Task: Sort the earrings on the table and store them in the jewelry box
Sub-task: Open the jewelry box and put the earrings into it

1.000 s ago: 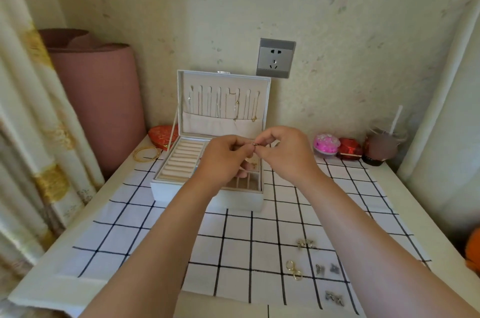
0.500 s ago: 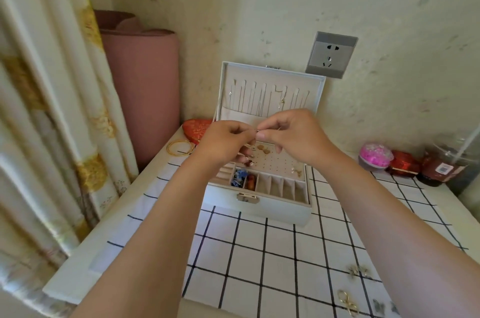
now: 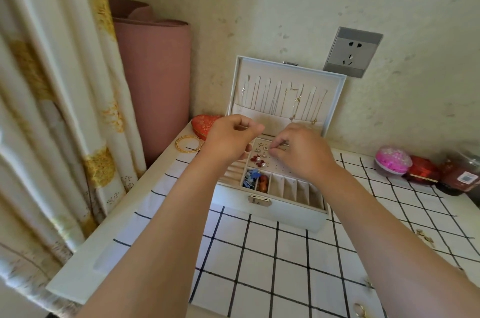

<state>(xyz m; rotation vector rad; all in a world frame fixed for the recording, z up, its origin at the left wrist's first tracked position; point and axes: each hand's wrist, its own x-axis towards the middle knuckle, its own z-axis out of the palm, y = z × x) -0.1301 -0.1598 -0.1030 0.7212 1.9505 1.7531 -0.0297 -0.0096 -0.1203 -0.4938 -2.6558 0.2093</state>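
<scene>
Two hands are up over the open jewelry box (image 3: 270, 213). My right hand (image 3: 298, 154) pinches a tiny stud earring (image 3: 270, 147) between thumb and forefinger, just above the perforated stud panel (image 3: 279, 163) and beside the few seated studs (image 3: 259, 155) in its left part. My left hand (image 3: 231, 138) hovers at the left side of the box with the fingers curled and the thumb against the forefinger. Whether it holds a backing or nothing at all I cannot tell.

I judge the stud to weigh almost nothing. It looks hard, smooth and easy to fumble, with a thin post that would likely bend if pushed in at an angle. The place to hold it is the decorated head, fingertips only, so the post stays free and points straight down at a hole. It needs a light squeeze and no force.

More loose earrings (image 3: 424, 235) lie on the checked cloth (image 3: 259, 260) to my right, well apart from the box. In the front row, blue pieces (image 3: 249, 178) and red pieces (image 3: 262, 182) fill the two leftmost compartments — the others look bare.
</scene>
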